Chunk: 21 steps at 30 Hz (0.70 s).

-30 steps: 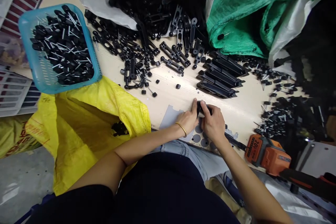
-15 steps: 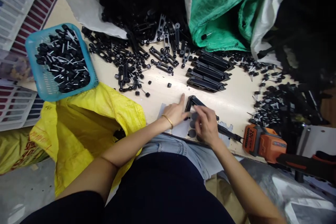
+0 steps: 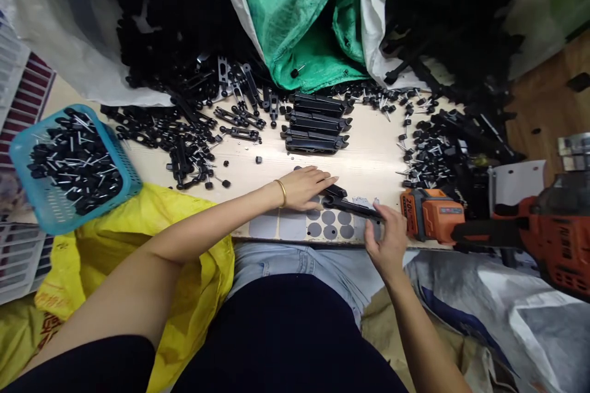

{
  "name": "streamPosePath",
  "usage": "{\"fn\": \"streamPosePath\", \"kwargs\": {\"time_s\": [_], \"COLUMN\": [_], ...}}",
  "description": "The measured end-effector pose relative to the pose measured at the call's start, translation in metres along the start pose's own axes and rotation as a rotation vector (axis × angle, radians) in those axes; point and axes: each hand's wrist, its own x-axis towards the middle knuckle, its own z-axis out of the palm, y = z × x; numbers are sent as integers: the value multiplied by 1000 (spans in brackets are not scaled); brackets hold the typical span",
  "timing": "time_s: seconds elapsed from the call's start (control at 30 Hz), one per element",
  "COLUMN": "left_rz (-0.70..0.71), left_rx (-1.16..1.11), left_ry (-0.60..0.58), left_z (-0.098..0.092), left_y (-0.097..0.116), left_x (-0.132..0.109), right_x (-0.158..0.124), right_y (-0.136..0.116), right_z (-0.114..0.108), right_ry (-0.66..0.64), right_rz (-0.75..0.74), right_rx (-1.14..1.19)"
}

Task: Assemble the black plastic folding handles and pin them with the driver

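My left hand (image 3: 308, 189), with a gold bangle at the wrist, lies palm down with its fingers stretched out over a black plastic part (image 3: 338, 191) near the table's front edge. Part of that piece is hidden beneath the hand. Just in front of it, a long black plastic bar (image 3: 354, 207) slants down to the right. My right hand (image 3: 388, 236) has its fingers and thumb at the bar's right end. Under both hands are grey sheets and round grey patches (image 3: 330, 231) on the tabletop.
Several black assembled pieces (image 3: 316, 140) lie stacked behind my hands. A blue basket (image 3: 131, 166) of black-headed bolts stands left, above a yellow sack (image 3: 203, 270). An orange cordless power tool (image 3: 436, 215) lies right, beside loose bolts (image 3: 426, 153). A green sack (image 3: 299, 18) stands behind.
My view has turned to the right. My left hand has flattened over the black part. My right hand has moved right, from the part to the end of the long bar.
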Motion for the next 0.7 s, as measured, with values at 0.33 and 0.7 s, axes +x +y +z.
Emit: {"fn": "streamPosePath", "kwargs": {"time_s": [0.33, 0.7], "left_rz": [-215, -177], "left_rx": [169, -217], "left_ry": [159, -89], "left_z": [28, -8], "left_y": [25, -8], "left_x": [-13, -2], "right_x": [26, 86], "right_y": [26, 24], "right_z": [52, 17], "right_ry": [-294, -646], "right_rz": [-357, -312], "right_rx": [-215, 177]}}
